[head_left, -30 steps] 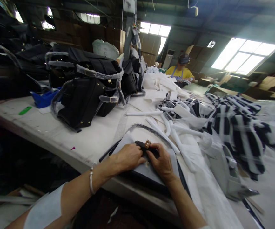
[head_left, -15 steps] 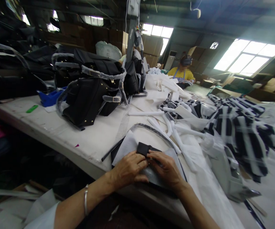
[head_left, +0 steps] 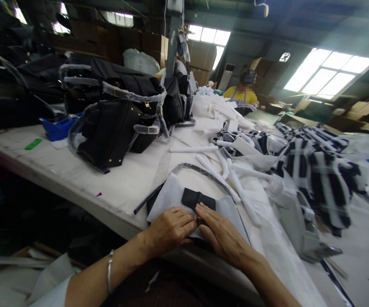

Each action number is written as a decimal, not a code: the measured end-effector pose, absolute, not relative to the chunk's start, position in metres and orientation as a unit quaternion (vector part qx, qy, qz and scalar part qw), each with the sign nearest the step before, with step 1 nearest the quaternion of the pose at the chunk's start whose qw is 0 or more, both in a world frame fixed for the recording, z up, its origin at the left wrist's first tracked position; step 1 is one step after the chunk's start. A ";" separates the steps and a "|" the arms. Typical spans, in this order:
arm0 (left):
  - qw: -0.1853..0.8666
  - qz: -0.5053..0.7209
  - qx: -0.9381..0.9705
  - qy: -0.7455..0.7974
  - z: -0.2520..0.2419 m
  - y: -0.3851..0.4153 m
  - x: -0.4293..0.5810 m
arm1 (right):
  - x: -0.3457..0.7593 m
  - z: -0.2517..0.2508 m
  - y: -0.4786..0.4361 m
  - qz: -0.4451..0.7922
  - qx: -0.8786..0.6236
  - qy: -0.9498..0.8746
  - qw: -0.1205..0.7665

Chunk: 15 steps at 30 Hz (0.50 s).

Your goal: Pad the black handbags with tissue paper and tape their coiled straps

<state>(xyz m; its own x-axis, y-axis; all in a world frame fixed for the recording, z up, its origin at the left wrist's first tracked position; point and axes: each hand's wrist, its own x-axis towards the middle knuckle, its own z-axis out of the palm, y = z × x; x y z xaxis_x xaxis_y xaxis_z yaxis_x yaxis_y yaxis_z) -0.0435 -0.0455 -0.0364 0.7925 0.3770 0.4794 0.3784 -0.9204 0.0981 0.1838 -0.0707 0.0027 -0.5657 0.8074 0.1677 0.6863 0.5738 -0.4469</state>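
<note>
Now L hand & R hand are resting at 6 o'clock on black flap, can't tell if pinching; prob. feeling light, bendy; hold sides.

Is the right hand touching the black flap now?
Touching. The head view shows the right hand with its fingers resting on the black flap's lower edge.

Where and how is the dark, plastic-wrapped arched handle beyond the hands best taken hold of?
Probably the middle of the arched handle, grip coming from above: its narrow band bows away from the left hand and right hand, and white tabletop showing inside its curve suggests room to close around it.
</note>
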 end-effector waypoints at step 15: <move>-0.025 -0.263 -0.941 -0.213 -0.037 -0.049 -0.045 | 0.175 -0.020 -0.065 0.235 -0.491 -0.775 0.320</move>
